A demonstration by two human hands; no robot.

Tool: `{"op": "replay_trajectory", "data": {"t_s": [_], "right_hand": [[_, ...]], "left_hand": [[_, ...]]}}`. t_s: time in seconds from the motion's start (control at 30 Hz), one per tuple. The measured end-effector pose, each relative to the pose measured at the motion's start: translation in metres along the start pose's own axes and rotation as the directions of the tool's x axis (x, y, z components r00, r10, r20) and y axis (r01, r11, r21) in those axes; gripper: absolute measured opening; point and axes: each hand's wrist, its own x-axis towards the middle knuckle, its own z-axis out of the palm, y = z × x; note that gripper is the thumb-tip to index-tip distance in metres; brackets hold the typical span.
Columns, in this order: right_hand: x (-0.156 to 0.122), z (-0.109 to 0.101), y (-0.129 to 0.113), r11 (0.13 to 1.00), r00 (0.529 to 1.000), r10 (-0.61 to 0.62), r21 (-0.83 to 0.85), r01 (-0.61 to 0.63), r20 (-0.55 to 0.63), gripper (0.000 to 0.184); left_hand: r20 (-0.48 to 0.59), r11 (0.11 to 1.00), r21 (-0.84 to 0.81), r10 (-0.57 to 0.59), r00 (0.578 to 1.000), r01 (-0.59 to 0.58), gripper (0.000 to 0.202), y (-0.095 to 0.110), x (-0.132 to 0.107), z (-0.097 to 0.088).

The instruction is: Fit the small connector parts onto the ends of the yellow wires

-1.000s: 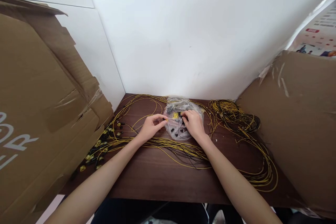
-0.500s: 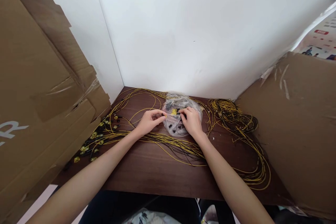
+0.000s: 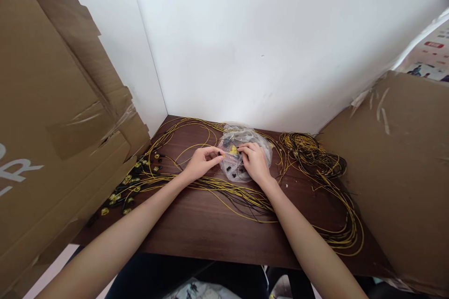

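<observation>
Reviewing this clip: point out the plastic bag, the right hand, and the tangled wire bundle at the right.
Translucent plastic bag point(image 3: 245, 134): head view, upper part.
Right hand point(image 3: 257, 163): head view, back of the hand.
Tangled yellow-and-black wire bundle point(image 3: 307, 148): head view, strands near its middle.

A hand could slide over the bare brown table point(image 3: 210, 238) at lower middle, between the left forearm point(image 3: 122, 237) and right forearm point(image 3: 305, 234); at centre the gap between left hand point(image 3: 201, 164) and right hand point(image 3: 257, 163) is narrow, with a plastic bag point(image 3: 264, 142) in it; yellow and black cables point(image 3: 224, 189) cross just below, and a cable heap point(image 3: 308, 149) crowds centre right; the left box point(image 3: 63, 117), right box point(image 3: 396, 163) and white wall point(image 3: 245, 56) bar the sides and back.
</observation>
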Motion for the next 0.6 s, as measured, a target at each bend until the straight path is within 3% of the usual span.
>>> {"op": "replay_trajectory", "data": {"t_s": [0.33,0.6], "right_hand": [[-0.0004,-0.0036,0.0035,0.994,0.996,0.084,-0.07,-0.081,0.03,0.022],[-0.0014,-0.0045,0.0016,0.994,0.995,0.104,-0.018,-0.104,-0.002,0.017]], "left_hand": [[0.0,1.0,-0.003,0.012,1.0,-0.012,0.029,-0.0015,-0.0003,-0.0002],[0.005,1.0,-0.006,0.006,1.0,-0.006,0.028,-0.0015,-0.0003,-0.0002]]}}
